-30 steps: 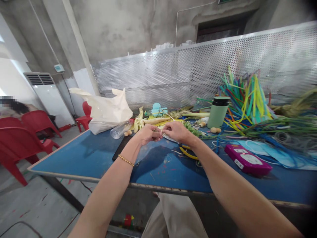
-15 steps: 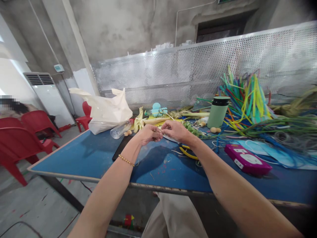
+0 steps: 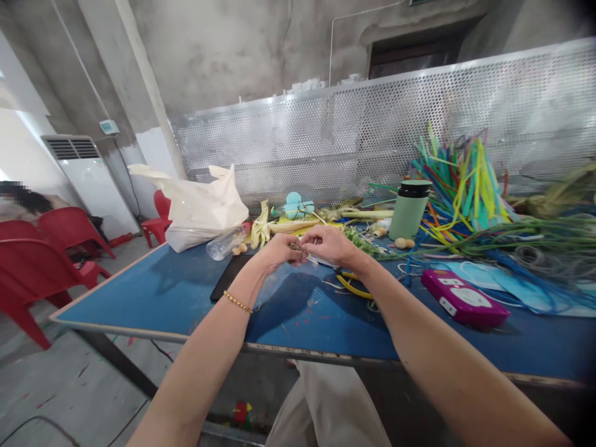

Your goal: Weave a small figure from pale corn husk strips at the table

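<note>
Fingertips nearly meeting, both hands are held together above the middle of the blue table (image 3: pixel 177 304). My left hand (image 3: pixel 282 251) is closed in a pinch on something small and thin that I cannot make out. Its fingers curl inward, and a beaded bracelet circles that wrist. My right hand (image 3: pixel 328 244) is also pinched, its thumb and forefinger at the same spot; what lies between them is too small to name. Yellow-handled pliers (image 3: pixel 354 286) lie on the table below the right wrist. Green leafy sprigs (image 3: pixel 358 242) lie behind that hand.
A white plastic bag (image 3: pixel 205 208) and clear bottle (image 3: pixel 226 244) stand left. Husks (image 3: pixel 261 226) lie behind the hands. To the right are a green tumbler (image 3: pixel 410 211), peanuts (image 3: pixel 404 243), a magenta box (image 3: pixel 465 299) and bundled colourful strips (image 3: pixel 475 186). Red chairs (image 3: pixel 41 267) stand at far left.
The fingers have shifted slightly: the right fingertips have drawn a little apart from the left ones. The head view has moved marginally; the things on the table lie as before.
</note>
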`<state>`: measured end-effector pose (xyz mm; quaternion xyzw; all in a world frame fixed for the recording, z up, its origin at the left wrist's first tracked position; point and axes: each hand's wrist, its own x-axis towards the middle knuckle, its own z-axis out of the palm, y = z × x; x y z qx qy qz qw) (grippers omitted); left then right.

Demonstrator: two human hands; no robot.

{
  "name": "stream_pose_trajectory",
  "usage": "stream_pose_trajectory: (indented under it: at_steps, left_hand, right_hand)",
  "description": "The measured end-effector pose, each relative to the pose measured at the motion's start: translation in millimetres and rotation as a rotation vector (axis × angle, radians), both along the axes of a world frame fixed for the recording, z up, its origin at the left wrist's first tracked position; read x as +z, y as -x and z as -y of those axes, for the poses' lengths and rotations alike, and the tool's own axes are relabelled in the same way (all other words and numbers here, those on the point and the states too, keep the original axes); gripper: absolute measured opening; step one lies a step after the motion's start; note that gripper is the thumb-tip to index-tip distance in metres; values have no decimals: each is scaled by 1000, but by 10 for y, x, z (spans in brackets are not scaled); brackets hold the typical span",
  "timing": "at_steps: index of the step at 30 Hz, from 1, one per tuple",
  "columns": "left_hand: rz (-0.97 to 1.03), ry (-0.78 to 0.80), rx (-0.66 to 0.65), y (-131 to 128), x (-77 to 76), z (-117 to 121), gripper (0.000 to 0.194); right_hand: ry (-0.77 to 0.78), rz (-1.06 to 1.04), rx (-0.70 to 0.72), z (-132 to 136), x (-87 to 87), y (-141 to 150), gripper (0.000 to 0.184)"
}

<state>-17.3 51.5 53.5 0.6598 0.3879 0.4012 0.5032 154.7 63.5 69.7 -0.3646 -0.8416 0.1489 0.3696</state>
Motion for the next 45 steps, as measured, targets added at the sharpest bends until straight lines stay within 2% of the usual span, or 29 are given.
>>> stream_pose_trajectory:
  at_steps: [8, 16, 20, 23, 26, 30, 33, 38, 45]
  left_hand:
    - [83, 30, -127, 7, 37, 41, 16]
    - [252, 145, -145, 9, 49, 37, 32]
    - [270, 133, -121, -10, 28, 24, 33]
    - [277, 99, -107, -23, 28, 33, 31]
    - [295, 70, -82, -29, 37, 41, 31]
    - [310, 31, -26, -31, 36, 29, 32]
    - [317, 4, -3, -27, 24, 14, 33]
    - [310, 2, -4, -20, 5, 1, 32]
    - [270, 14, -22, -11, 11, 15, 30]
  right_hand:
    - [215, -281, 173, 23, 54, -77, 20]
    - [220, -323, 175, 4, 20, -45, 23]
    - [269, -341, 208, 20, 13, -23, 21]
    - [297, -401, 150, 34, 30, -4, 21]
    - [332, -457, 13, 45, 61, -14, 25]
    - [394, -339, -98, 67, 83, -63, 34]
    - [345, -265, -54, 76, 73, -82, 34]
    - [268, -311, 9, 55, 48, -62, 29]
    - [197, -291, -17, 26, 31, -47, 26]
